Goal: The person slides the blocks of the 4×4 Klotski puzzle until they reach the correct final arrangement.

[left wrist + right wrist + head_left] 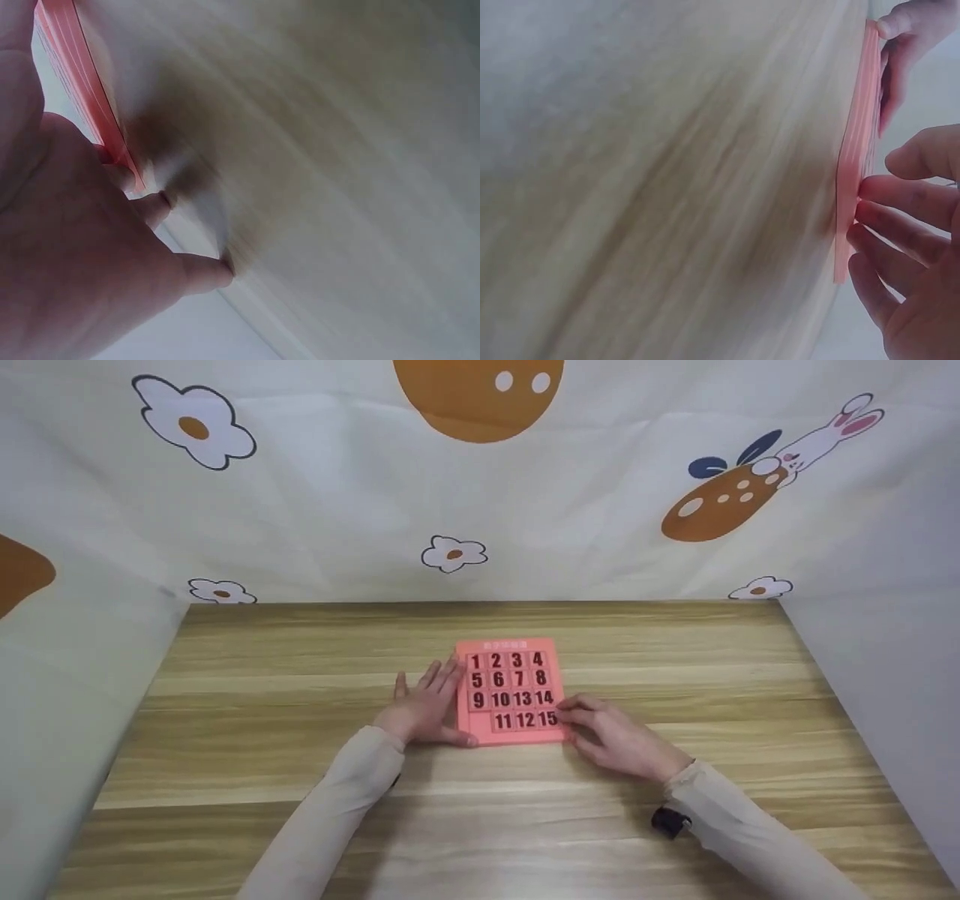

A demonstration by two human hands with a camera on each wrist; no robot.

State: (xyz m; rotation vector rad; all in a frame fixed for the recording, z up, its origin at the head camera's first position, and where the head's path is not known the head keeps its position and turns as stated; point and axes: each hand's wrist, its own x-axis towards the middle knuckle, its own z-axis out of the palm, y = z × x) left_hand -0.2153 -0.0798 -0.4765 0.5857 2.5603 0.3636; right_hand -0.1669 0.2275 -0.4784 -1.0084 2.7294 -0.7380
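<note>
A pink sliding number puzzle (484, 729) lies flat on the table. Its rows read 1 2 3 4, then 5 6 7 8, then 9 10 13 14, with 11 12 15 at the bottom; the bottom-left space holds no tile. Along the left edge rests my left hand (424, 709), fingers spread and thumb at the lower left corner. My right hand (621, 737) touches the right side with its fingertips, beside tiles 14 and 15. From the right wrist, these fingers (911, 196) look lightly bent against the puzzle's side (847, 180).
The wood-grain table (300, 660) runs back to a pale cloth wall (337, 510) printed with flowers and a rabbit. More cloth closes off the left and right sides. A black strap (670, 822) is on the right wrist.
</note>
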